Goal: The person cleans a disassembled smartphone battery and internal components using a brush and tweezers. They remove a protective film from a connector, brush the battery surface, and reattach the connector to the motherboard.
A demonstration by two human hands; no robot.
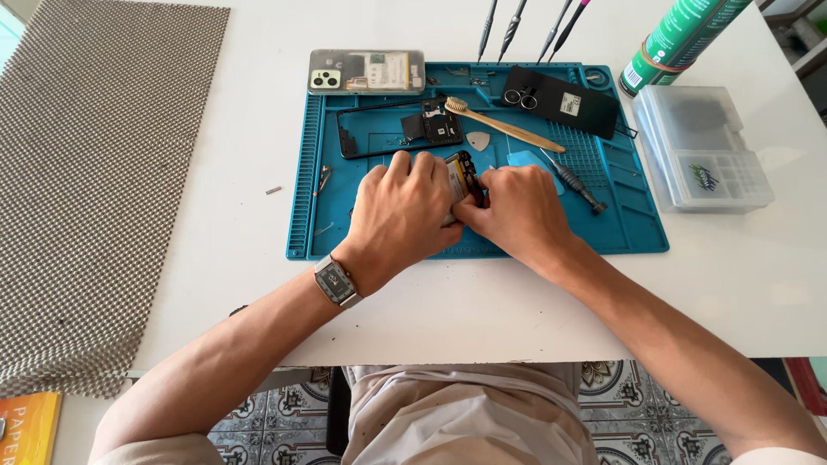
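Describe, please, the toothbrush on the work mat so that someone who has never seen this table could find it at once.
Start at the blue repair mat on the white table. Beyond the two hands, in the mat's upper middle, the bamboo toothbrush lies slanted between a black phone frame and a black back cover. It is the only pale wooden tool; the nearby screwdriver is dark metal.

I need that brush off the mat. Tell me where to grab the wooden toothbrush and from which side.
Grip the bare wooden handle of the toothbrush near its middle, coming from above. It lies flat and slanted across the blue mat, bristle head at upper left beside a small circuit board, so the handle's right half looks freest.
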